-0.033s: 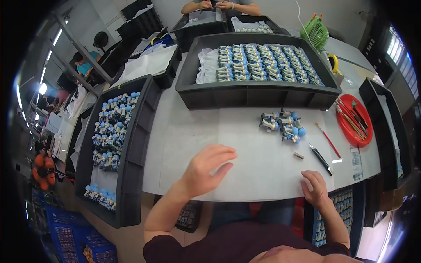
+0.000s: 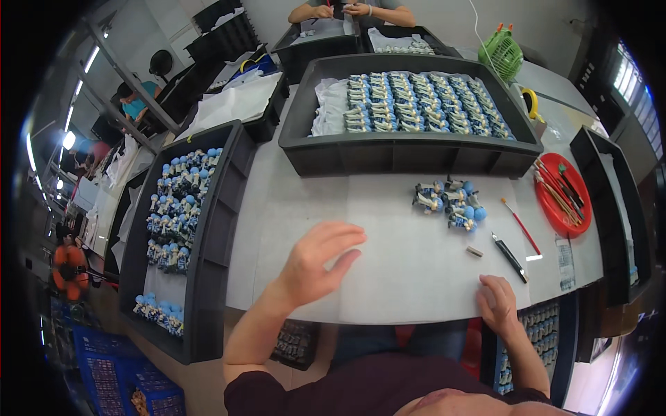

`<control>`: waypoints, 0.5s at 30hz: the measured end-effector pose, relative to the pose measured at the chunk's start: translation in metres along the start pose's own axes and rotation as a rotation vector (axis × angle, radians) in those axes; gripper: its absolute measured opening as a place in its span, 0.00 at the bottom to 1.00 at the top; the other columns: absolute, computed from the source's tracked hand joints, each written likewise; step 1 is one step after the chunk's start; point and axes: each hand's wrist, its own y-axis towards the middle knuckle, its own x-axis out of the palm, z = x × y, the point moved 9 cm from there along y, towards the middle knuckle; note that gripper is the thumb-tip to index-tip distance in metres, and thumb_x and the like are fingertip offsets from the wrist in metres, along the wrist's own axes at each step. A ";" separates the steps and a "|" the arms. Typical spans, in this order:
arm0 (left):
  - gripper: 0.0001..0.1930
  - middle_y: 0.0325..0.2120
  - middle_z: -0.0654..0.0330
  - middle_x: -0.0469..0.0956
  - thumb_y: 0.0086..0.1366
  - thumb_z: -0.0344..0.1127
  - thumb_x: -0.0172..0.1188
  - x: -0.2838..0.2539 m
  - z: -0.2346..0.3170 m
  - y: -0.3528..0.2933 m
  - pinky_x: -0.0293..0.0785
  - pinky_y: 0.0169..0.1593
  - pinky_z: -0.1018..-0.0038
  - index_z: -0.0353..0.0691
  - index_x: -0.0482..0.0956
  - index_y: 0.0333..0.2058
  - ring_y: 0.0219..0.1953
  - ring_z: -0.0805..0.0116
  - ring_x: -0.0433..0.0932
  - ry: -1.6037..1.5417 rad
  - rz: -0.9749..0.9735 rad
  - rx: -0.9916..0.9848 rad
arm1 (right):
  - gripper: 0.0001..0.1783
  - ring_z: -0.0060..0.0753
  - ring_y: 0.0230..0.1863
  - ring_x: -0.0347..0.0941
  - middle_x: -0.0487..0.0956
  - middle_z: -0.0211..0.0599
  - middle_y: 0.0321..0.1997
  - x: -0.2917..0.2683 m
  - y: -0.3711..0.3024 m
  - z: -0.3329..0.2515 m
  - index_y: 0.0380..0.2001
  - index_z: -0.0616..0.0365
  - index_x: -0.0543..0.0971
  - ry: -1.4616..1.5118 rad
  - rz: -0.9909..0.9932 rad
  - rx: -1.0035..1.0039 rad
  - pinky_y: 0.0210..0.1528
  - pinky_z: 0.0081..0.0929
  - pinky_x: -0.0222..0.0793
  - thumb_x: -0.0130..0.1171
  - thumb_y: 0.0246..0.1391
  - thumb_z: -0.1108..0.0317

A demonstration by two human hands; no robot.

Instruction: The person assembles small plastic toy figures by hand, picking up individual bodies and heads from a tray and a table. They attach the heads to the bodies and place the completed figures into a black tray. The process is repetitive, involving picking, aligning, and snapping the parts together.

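My left hand [image 2: 316, 260] hovers over the left half of the white table sheet [image 2: 388, 277], thumb apart from the stretched fingers and nothing between them. By the table's front right edge, my right hand [image 2: 497, 302] is empty, its fingers loosely bent and apart. Beyond it lie a black-handled craft knife [image 2: 510, 258], a small grey-tan block [image 2: 474, 252] and a thin red paintbrush [image 2: 520, 227]. Farther back, a small cluster of blue-headed figurines [image 2: 463, 208] rests on the sheet, touched by neither hand.
A large dark tray [image 2: 409, 158] with rows of figurines spans the back. Another dark tray [image 2: 215, 243] of figurines stands at left. At right are a red dish [image 2: 587, 201] of brushes, yellow tape [image 2: 530, 104] and a black bin [image 2: 610, 208]. Opposite, a person's hands [image 2: 340, 10] work.
My left hand has shifted slightly left and its fingers tilt a little differently. My right hand stays by the table edge. The whole view has shifted slightly.
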 end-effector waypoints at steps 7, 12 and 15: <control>0.11 0.35 0.52 0.79 0.53 0.26 0.59 -0.026 -0.131 0.116 0.72 0.42 0.71 0.35 0.79 0.37 0.38 0.58 0.77 0.114 -0.091 -0.128 | 0.13 0.44 0.32 0.72 0.76 0.45 0.33 0.011 -0.007 0.000 0.35 0.64 0.75 -0.154 0.199 0.053 0.37 0.33 0.65 0.57 0.42 0.77; 0.22 0.40 0.49 0.77 0.49 0.39 0.67 0.018 -0.256 0.184 0.70 0.49 0.67 0.37 0.77 0.42 0.46 0.55 0.74 0.358 -0.479 -0.284 | 0.11 0.41 0.29 0.72 0.77 0.42 0.30 0.015 -0.007 0.006 0.34 0.63 0.75 -0.164 0.169 0.044 0.34 0.32 0.64 0.57 0.42 0.75; 0.30 0.44 0.47 0.74 0.44 0.42 0.71 0.046 -0.286 0.205 0.68 0.52 0.65 0.39 0.74 0.47 0.50 0.53 0.71 0.401 -0.698 -0.380 | 0.11 0.41 0.29 0.72 0.76 0.42 0.30 0.016 -0.008 0.012 0.33 0.62 0.75 -0.155 0.145 0.069 0.34 0.32 0.64 0.57 0.41 0.75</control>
